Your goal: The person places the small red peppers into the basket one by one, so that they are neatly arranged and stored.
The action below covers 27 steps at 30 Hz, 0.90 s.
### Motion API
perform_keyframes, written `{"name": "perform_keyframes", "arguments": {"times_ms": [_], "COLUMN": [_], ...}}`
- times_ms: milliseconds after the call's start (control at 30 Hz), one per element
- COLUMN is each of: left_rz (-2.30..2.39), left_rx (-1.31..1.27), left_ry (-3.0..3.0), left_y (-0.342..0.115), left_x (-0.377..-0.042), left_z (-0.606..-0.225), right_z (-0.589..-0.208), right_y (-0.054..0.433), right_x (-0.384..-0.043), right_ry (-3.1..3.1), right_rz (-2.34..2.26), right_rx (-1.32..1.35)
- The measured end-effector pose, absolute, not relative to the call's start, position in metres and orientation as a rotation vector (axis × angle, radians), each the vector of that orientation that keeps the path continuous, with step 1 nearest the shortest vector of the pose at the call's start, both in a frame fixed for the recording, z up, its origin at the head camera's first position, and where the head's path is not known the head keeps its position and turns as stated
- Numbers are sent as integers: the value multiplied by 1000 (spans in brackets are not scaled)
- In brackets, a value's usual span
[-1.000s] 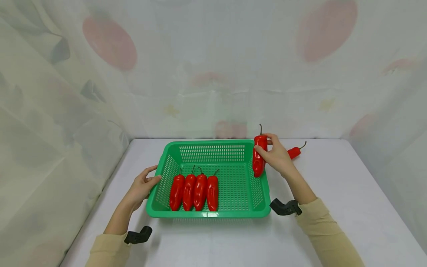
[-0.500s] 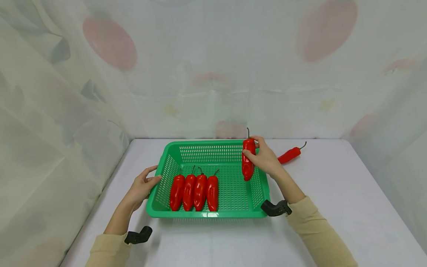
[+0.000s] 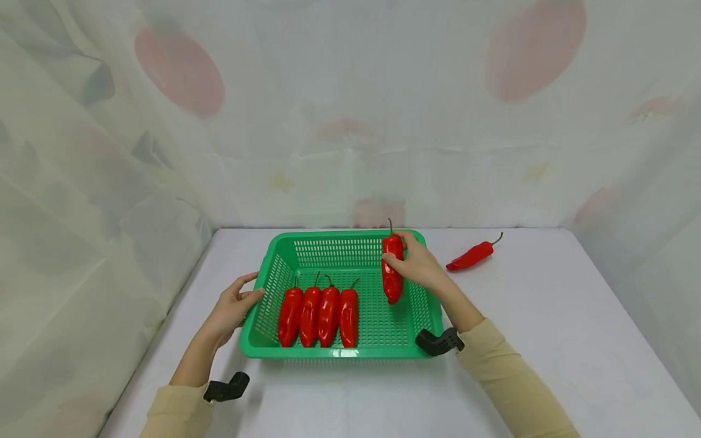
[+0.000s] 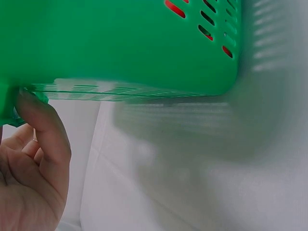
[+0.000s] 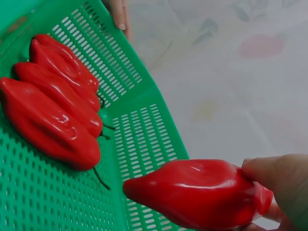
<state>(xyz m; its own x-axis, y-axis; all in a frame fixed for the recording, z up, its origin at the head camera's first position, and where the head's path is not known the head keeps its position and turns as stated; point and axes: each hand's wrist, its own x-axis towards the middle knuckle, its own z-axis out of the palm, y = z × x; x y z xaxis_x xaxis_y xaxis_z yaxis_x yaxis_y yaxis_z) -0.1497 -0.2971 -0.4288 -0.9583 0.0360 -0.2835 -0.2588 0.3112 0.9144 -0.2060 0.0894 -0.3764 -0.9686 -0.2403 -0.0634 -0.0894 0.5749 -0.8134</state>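
A red chili pepper (image 3: 392,277) hangs over the right part of a green plastic basket (image 3: 342,353), stem up and tip down. My right hand (image 3: 418,264) pinches it near its stem end between thumb and fingers. In the right wrist view the held pepper (image 5: 199,192) lies across the foreground, apart from the basket floor. Several red peppers (image 3: 328,316) rest side by side in the basket's left half, stems toward the back. At the left rim my left hand (image 3: 232,307) grips the basket, its thumb on the rim; the left wrist view shows the fingers (image 4: 48,130) curled at that rim.
Another red pepper (image 3: 471,255) lies on the white table (image 3: 547,316), right of the basket. Patterned cloth (image 3: 350,121) hangs behind and beside the table. A black wrist camera mount (image 3: 438,342) sticks out over the basket's front right corner.
My right hand has carried the pepper leftward and slightly down, from the basket's right rim to over its inside. The pepper on the table now shows in full. The left hand stays at the rim.
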Motion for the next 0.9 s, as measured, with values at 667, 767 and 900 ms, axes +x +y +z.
{"name": "perform_keyframes", "arguments": {"times_ms": [667, 767, 900], "left_rz": [1697, 1701, 1709], "left_rx": [-181, -181, -164], "left_ry": [2331, 2330, 2326], "left_y": [-298, -299, -299], "left_x": [-150, -150, -150], "left_z": [-430, -430, -430], "right_z": [-396, -399, -404], "right_y": [58, 54, 50], "right_x": [-220, -221, -223], "right_ry": [2527, 2499, 2479], "right_rz": [-1325, -1321, -1288], "right_rx": [-269, -257, -242]}}
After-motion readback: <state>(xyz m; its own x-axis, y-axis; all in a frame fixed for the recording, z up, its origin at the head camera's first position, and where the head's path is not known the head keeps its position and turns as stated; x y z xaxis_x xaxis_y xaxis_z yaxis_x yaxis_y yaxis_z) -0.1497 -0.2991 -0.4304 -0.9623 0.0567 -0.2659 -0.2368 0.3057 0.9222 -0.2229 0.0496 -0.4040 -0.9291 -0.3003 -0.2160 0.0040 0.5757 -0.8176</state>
